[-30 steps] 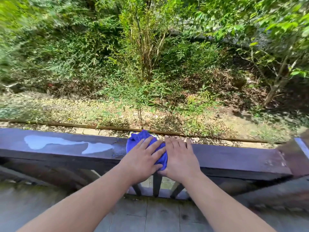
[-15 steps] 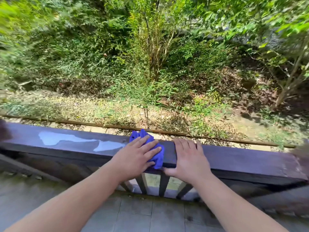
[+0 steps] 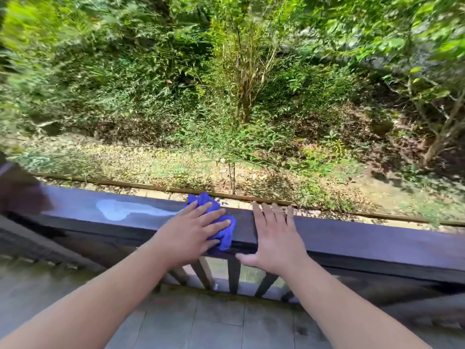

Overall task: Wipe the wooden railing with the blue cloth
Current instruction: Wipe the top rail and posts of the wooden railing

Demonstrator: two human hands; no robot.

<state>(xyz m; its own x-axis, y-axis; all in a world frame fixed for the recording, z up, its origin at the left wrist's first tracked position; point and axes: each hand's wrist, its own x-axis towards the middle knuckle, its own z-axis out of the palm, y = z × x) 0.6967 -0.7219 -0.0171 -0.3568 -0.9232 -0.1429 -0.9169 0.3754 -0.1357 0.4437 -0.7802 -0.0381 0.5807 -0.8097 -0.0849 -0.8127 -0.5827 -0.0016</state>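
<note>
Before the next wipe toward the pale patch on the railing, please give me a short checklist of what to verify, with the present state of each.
1. Left hand flat on the blue cloth: ok.
2. Cloth lies on the railing top: ok.
3. Right hand bare, braced on the railing, apart from the cloth: ok.
4. Pale patch to the left wiped: not ok.
5. Path to the patch free: ok.
6. Cloth damp: cannot tell.

Dark wooden railing (image 3: 352,243) looks smooth, perhaps wet-glossy; soft blue cloth (image 3: 224,233) crumpled.
</note>
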